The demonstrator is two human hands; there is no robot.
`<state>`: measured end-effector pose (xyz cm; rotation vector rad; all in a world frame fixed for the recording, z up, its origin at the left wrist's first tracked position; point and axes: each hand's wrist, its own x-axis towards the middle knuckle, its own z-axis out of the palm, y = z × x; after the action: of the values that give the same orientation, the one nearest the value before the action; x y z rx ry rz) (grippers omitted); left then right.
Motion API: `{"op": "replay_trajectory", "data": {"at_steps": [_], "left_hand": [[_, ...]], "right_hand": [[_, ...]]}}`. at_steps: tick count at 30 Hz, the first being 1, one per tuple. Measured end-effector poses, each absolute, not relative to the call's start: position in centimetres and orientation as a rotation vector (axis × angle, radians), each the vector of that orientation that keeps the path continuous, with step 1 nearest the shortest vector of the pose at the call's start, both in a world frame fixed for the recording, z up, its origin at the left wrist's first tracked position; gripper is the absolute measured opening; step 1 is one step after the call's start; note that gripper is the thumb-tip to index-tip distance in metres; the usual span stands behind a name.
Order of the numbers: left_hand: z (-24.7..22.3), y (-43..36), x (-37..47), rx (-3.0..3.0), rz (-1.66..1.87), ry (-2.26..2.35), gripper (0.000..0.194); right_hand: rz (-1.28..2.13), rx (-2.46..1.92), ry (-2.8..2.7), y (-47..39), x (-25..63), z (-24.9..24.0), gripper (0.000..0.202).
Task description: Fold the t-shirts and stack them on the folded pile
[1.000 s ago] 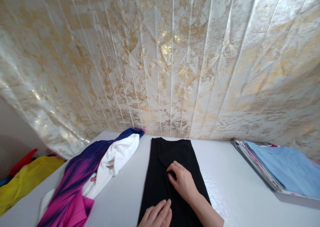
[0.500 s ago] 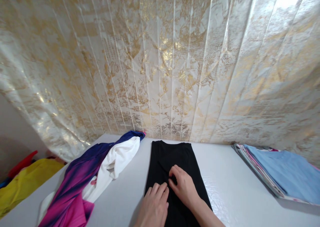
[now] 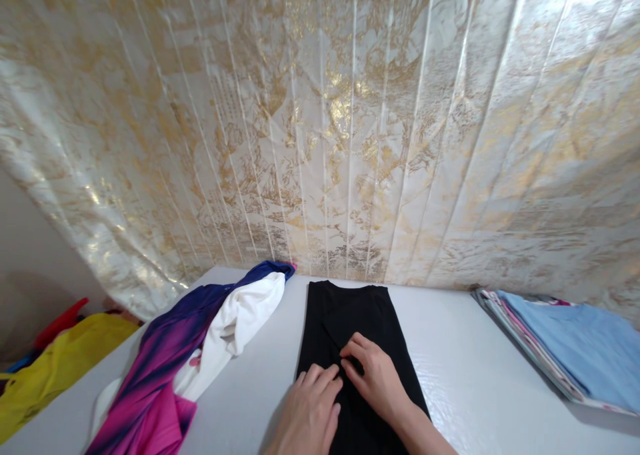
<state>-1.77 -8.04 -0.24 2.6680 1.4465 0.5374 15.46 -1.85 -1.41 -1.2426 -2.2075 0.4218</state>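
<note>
gold-patterned sheet point(image 3: 320, 121): back | folded clothes point(image 3: 575, 341): right | purple-pink garment point(image 3: 167, 355), white cloth point(image 3: 253, 308): left | yellow cloth point(image 3: 70, 355): far left

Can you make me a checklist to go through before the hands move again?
1. Black cloth lying on the table: ok.
2. Left hand on the black cloth: ok, its fingers rest there palm down.
3. Right hand gripping the black cloth: cannot tell; its thumb and fingertips are at the cloth, but a pinch is not clear.
4. Black cloth's near end straight: cannot tell, it runs out of the picture.
5. Stack apart from the black cloth: ok, it lies off to the right.
6. White cloth smooth: not ok, it is bunched up beside the purple cloth.
</note>
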Motion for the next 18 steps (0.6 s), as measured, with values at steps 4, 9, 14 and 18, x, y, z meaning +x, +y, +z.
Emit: {"op": "replay_trajectory", "data": {"at_steps": [4,9,14,18], "left_hand": [[-0.5,-7.6,-2.1,2.611,0.648,1.442,0.028],[-1.2,-7.1,-2.1,2.564,0.663,1.53,0.032],[-1.2,-7.0,-2.2,2.671,0.602,1.491,0.029],[-0.8,-7.0,-2.4,2.663,0.616,1.46,0.032]], "right_hand": [[0.373,-1.27,-2.24,-1.7,15.4,-1.8,0.013],[0.28,-1.293,-2.288,-1.9,15.1,-1.9,0.015],[0.225,-1.252,-2.339,-1.9,15.1,-1.8,0.016],[0.371,-1.186,-2.147,-1.4,16.5,-1.7,0.028]]}}
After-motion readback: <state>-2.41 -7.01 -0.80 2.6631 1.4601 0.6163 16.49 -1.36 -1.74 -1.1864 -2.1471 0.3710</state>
